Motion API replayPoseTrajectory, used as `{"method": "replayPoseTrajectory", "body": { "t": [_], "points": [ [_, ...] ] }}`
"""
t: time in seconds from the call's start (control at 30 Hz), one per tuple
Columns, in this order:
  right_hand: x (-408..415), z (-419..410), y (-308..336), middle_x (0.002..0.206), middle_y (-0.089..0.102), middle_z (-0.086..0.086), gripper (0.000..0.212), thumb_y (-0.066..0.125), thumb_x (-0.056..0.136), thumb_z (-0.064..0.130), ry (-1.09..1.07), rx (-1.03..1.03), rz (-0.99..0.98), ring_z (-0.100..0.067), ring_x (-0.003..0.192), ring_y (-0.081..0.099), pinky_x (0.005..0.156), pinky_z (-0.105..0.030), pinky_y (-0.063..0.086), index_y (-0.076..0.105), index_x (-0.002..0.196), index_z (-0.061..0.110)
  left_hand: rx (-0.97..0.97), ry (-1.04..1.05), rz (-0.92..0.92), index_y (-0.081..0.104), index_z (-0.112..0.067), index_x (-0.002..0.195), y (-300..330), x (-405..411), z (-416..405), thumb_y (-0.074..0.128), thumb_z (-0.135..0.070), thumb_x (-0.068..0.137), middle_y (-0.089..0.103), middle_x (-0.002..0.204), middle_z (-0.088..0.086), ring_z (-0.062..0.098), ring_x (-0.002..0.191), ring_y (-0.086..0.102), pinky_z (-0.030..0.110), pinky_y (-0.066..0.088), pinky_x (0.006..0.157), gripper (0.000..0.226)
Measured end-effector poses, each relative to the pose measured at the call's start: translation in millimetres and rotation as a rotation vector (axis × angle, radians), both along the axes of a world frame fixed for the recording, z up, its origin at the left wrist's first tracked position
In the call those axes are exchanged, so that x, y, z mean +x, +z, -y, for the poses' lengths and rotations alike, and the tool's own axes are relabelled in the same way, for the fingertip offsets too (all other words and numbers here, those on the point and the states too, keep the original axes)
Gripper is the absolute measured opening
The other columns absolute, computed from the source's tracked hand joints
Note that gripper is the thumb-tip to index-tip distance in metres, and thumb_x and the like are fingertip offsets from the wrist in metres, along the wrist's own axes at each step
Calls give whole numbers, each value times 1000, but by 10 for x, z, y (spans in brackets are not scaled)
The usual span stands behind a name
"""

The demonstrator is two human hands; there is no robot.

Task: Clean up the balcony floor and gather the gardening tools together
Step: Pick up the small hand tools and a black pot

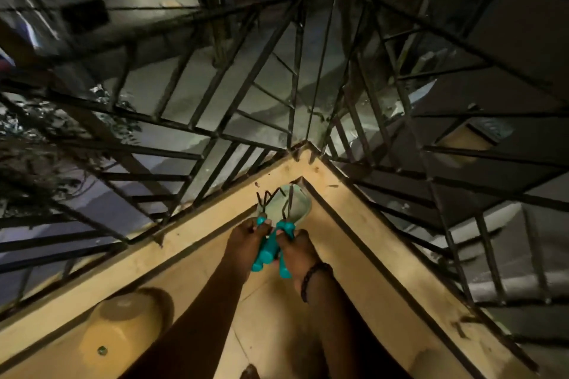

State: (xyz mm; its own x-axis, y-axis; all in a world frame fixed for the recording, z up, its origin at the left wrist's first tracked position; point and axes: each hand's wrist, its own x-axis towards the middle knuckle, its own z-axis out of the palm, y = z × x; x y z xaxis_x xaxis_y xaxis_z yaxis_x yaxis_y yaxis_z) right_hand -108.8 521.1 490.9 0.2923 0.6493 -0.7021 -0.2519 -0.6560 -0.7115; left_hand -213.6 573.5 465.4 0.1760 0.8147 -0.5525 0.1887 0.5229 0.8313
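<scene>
Two hands [274, 243] around teal-handled garden tools [271, 243].

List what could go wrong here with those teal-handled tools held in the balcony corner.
1. Both the left hand and right hand grip the teal-handled tools close to the railing; a dropped tool might slip between the bars to the street.
2. The claw tines point outward and might snag the bars.
</scene>
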Motion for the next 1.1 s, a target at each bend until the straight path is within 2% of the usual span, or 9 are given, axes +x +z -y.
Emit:
{"method": "replayPoseTrajectory", "body": {
  "t": [0.17, 0.23, 0.37, 0.5, 0.63, 0.8, 0.93, 1.03, 1.1],
  "points": [
    [312, -411, -1309, 118, 63, -9, 35, 51, 101, 30, -18, -47, 8, -12, 73, 61, 57, -24, 46, 45, 130, 10, -20, -47, -16, 70, -7, 102, -1325, 311, -405, 59, -14, 98, 72, 100, 23, 27, 78, 70, 32, 52, 69, 14],
    [429, -568, -1792, 113, 63, -9, 34, 50, 101, 27, -21, -43, 33, -11, 68, 59, 52, -23, 44, 48, 129, 8, -36, -51, -35, 69, -5, 104, -1789, 417, -556, 58, -12, 98, 72, 103, 23, 23, 75, 69, 27, 52, 63, 15],
    [592, -927, -2808, 108, 62, -9, 32, 48, 102, 25, -85, 28, 13, -12, 68, 57, 54, -25, 44, 52, 129, 7, -29, -60, -50, 66, -7, 108, -2675, 642, -927, 55, -12, 99, 71, 91, 11, 13, 66, 65, 16, 48, 48, 15],
    [636, -1265, -3677, 86, 60, -4, 22, 45, 104, 19, -162, 92, -62, -14, 66, 55, 59, -27, 44, 52, 123, 10, 7, -116, -130, 70, -7, 107, -3407, 784, -1429, 59, -11, 94, 70, 104, 16, 24, 80, 63, 27, 48, 66, 17],
    [694, -1589, -4326, 119, 61, -15, 29, 46, 103, 19, -244, 117, -196, -23, 87, 60, 70, -34, 51, 50, 130, 8, 74, -209, -180, 70, -12, 89, -3991, 921, -1825, 61, -8, 94, 69, 97, 12, 21, 79, 63, 27, 53, 69, 11],
    [836, -1979, -4943, 127, 57, -16, 34, 49, 102, 19, -318, 135, -257, -33, 116, 56, 92, -42, 51, 48, 134, 8, 192, -283, -194, 62, -9, 89, -4471, 1059, -2080, 58, -6, 97, 62, 84, 8, 13, 68, 59, 13, 50, 50, 9],
    [892, -2267, -5221, 112, 60, -12, 35, 56, 97, 23, -356, 106, -246, -33, 111, 59, 99, -49, 49, 53, 128, 6, 248, -227, -265, 58, -8, 93, -4690, 1126, -2232, 60, -9, 96, 62, 86, 10, 15, 67, 60, 17, 51, 49, 4],
    [882, -2301, -5173, 123, 58, -16, 34, 57, 97, 15, -407, 100, -281, -35, 116, 56, 100, -45, 48, 51, 129, 6, 247, -197, -283, 60, -4, 95, -4784, 1100, -2284, 59, -10, 96, 63, 90, 13, 17, 70, 60, 19, 48, 49, 5],
    [890, -2245, -5134, 129, 53, -17, 35, 53, 98, 10, -425, 53, -355, -35, 124, 50, 103, -44, 44, 47, 132, 13, 242, -163, -281, 62, -8, 93, -4830, 1060, -2289, 59, -15, 97, 65, 93, 11, 17, 77, 62, 23, 48, 57, 9]
  ]
}}
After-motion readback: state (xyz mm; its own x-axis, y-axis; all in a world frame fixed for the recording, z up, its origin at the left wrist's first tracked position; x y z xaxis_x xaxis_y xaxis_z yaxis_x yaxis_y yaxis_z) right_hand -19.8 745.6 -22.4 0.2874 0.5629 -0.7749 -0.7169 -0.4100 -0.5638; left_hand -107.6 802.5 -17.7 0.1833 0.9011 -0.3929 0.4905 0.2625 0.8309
